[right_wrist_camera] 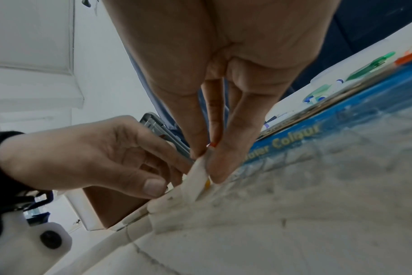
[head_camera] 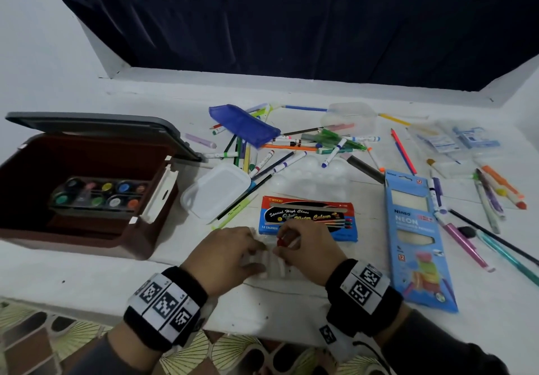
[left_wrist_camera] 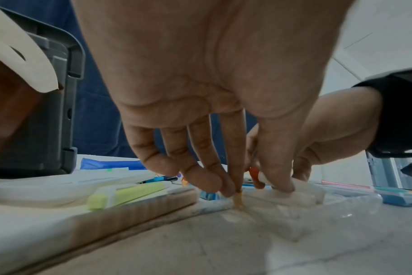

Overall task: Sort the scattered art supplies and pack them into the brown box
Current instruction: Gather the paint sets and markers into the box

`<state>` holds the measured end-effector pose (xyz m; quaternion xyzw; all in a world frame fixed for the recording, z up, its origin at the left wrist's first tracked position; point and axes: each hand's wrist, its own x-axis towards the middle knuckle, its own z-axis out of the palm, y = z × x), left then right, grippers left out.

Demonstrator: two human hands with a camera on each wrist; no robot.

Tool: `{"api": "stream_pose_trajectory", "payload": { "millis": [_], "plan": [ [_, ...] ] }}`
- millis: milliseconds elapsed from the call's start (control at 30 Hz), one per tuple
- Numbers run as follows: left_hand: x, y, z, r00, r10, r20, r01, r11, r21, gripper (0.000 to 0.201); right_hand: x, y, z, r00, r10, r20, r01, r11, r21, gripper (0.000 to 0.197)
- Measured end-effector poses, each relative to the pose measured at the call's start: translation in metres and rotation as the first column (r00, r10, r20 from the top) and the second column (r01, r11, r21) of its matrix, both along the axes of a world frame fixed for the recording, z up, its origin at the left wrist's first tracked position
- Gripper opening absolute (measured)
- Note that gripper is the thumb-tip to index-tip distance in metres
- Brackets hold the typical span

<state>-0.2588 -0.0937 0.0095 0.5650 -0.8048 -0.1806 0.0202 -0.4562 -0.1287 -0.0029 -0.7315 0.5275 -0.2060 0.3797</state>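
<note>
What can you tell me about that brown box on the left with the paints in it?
The brown box looks like plastic and sits at the table's left edge, left of both hands. Its grey lid is hinged open at the back. Inside rests a clear tray of round paint pots in several colours. White latches hang at its right side. Neither hand touches it.

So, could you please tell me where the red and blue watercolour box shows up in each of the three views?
Head: the watercolour box lies flat at centre, just beyond both hands.
Left wrist: hidden behind the fingers; I cannot pick it out for certain.
Right wrist: its blue edge with "Colour" lettering runs diagonally at right, behind the right hand's fingers.
Shared landmark: the small red-capped white tube pinched by the right hand, seen in all views.
</note>
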Motion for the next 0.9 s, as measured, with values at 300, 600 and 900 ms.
{"api": "stream_pose_trajectory", "payload": {
  "millis": [300, 600, 900],
  "plan": [
    [-0.008, -0.008, 0.005, 0.996, 0.079, 0.029, -0.079, 0.997, -0.002, 0.042, 0.006, -0.001, -0.004, 1.000, 0.004, 0.024, -0.004, 1.000, -0.015, 0.017],
    [-0.017, -0.009, 0.005, 0.990, 0.085, 0.116, -0.077, 0.994, -0.072, 0.037, 0.014, 0.001, 0.006, 0.952, 0.126, -0.278, -0.170, 0.976, -0.138, 0.019],
    [-0.013, -0.010, 0.006, 0.994, 0.106, 0.036, -0.106, 0.994, -0.010, 0.040, 0.020, -0.001, 0.007, 0.855, 0.158, -0.493, -0.261, 0.954, -0.147, 0.012]
  ]
}}
